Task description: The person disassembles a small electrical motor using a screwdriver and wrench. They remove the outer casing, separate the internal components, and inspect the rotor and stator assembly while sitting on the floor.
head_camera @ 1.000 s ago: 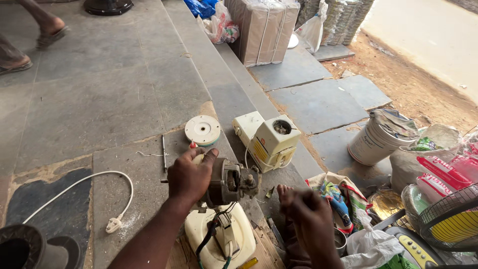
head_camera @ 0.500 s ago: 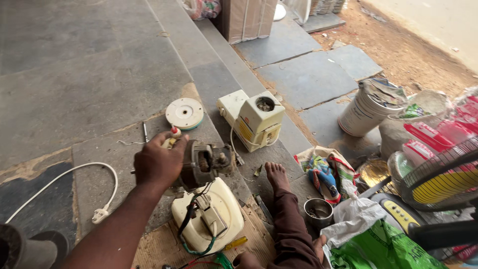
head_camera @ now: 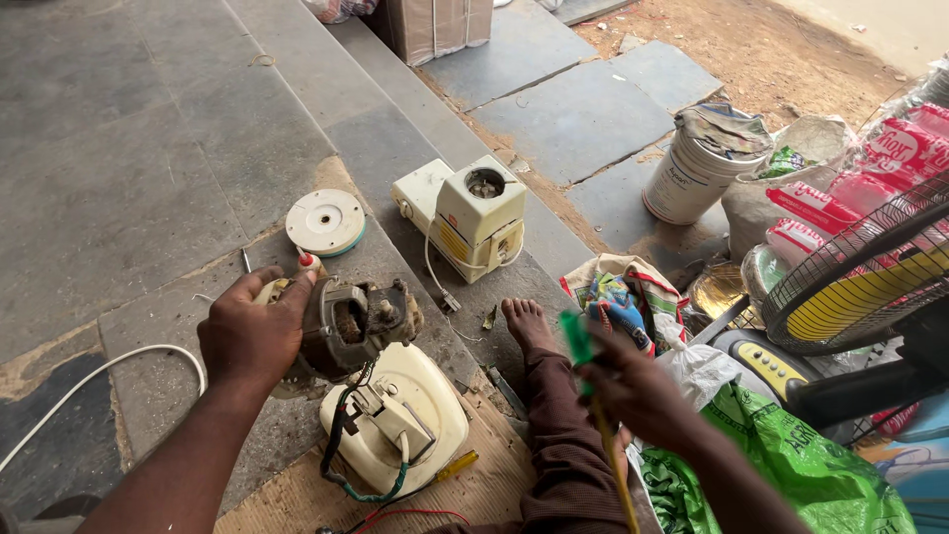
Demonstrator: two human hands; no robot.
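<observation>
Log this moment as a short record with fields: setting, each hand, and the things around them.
Setting: grey stone paving with steps, seen from the head camera
Left hand: grips a rusty, dark metal electric motor, held above the floor
Right hand: blurred, holds a tool with a green tip and yellow shaft
Below motor: cream plastic appliance base, upturned, wires exposed
Nearby: cream boxy mixer housing; white round disc; white plastic bucket
Person's bare foot: rests on the paving

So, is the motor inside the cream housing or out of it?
Out. The left hand holds the motor above the cream housing, which lies open on the floor; wires run between the two.
</observation>
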